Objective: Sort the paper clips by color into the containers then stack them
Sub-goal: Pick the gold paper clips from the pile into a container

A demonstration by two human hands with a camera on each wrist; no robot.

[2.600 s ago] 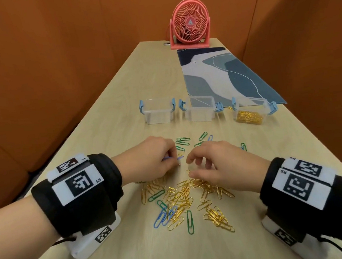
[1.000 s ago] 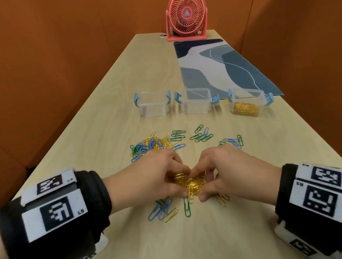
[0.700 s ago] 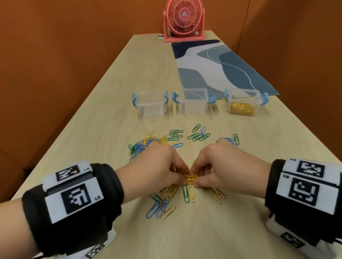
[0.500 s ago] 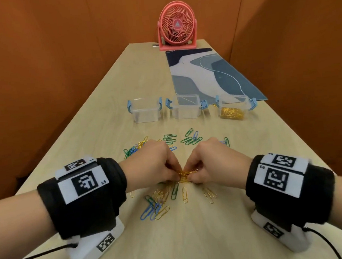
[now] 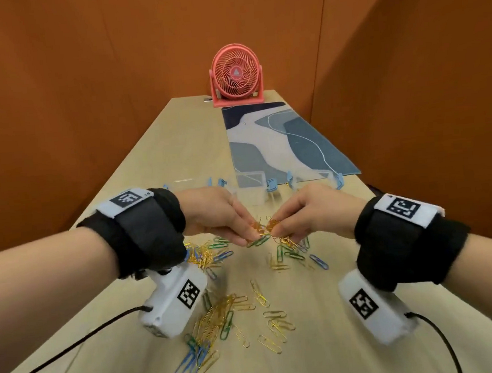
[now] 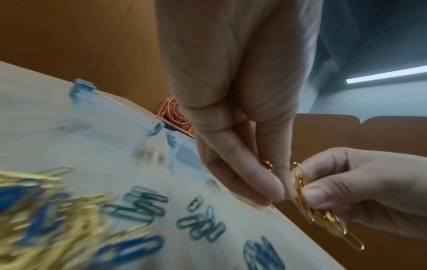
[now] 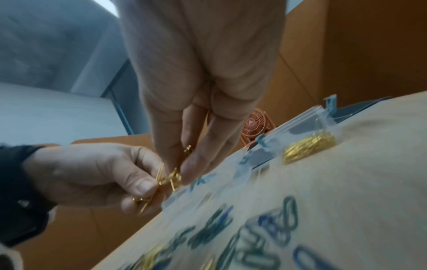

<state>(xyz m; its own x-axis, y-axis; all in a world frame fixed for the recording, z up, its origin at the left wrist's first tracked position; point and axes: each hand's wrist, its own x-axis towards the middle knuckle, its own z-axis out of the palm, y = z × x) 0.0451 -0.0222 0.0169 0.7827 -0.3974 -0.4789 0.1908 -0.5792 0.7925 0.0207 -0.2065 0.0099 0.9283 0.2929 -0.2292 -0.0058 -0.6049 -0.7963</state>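
Note:
Both hands are raised a little above the table. My left hand (image 5: 250, 236) and right hand (image 5: 282, 231) meet fingertip to fingertip, each pinching a bunch of gold paper clips (image 5: 265, 227). The left wrist view shows the right hand's gold bunch (image 6: 309, 201) hanging from thumb and fingers. The left hand's gold clips (image 7: 171, 178) appear in the right wrist view. Loose gold, green and blue clips (image 5: 220, 316) lie scattered below. Three clear containers with blue latches stand behind the hands; the right container (image 7: 309, 146) holds gold clips, and the middle container (image 5: 250, 186) looks empty.
A pink fan (image 5: 236, 72) stands at the table's far end, with a blue patterned mat (image 5: 282, 141) in front of it. Orange walls close in on both sides. Cables trail from both wrist cameras over the near table (image 5: 314, 364).
Both hands gathered gold clips from the pile, then lifted off the table and moved forward toward the containers with clips pinched. Several clips stayed scattered below.

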